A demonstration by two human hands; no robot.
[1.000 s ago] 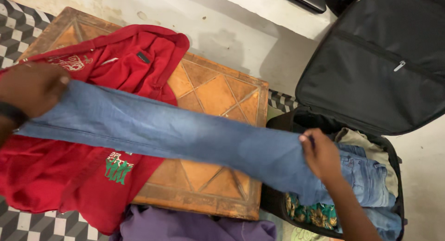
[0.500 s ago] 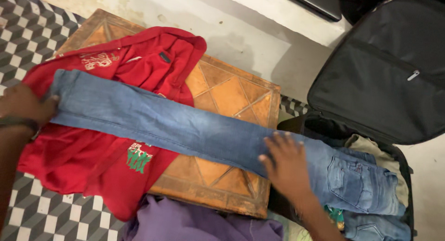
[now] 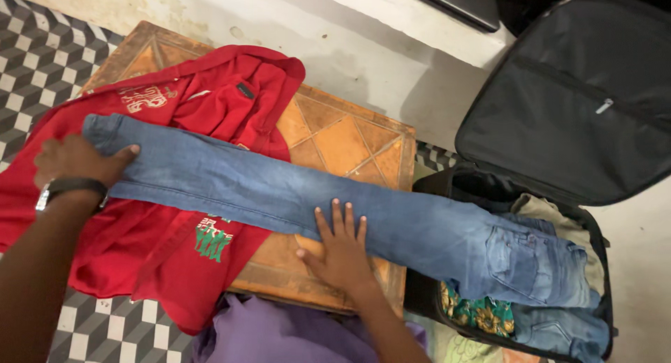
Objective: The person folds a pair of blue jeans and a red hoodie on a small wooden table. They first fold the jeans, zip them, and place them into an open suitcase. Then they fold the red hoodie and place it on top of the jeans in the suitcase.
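A pair of blue jeans [image 3: 279,195] lies stretched across a low wooden table [image 3: 342,143], its legs over a red hooded top [image 3: 161,244] and its waist reaching into an open black suitcase [image 3: 580,111]. My left hand [image 3: 80,160], a watch on its wrist, rests flat on the leg end at the left. My right hand [image 3: 339,248] presses flat, fingers spread, on the lower edge of the jeans near the table's front. Neither hand grips the cloth.
A purple garment [image 3: 279,335] lies on the floor in front of the table. The suitcase holds more jeans [image 3: 559,328], a green patterned cloth [image 3: 482,314] and a beige garment [image 3: 559,220]. Black-and-white patterned floor tiles [image 3: 42,62] lie at the left, a pale wall behind.
The jeans went from held taut in the air to lying flat on the table. Both hands let go; my right hand slid left along the jeans, and my left hand now lies on the leg end.
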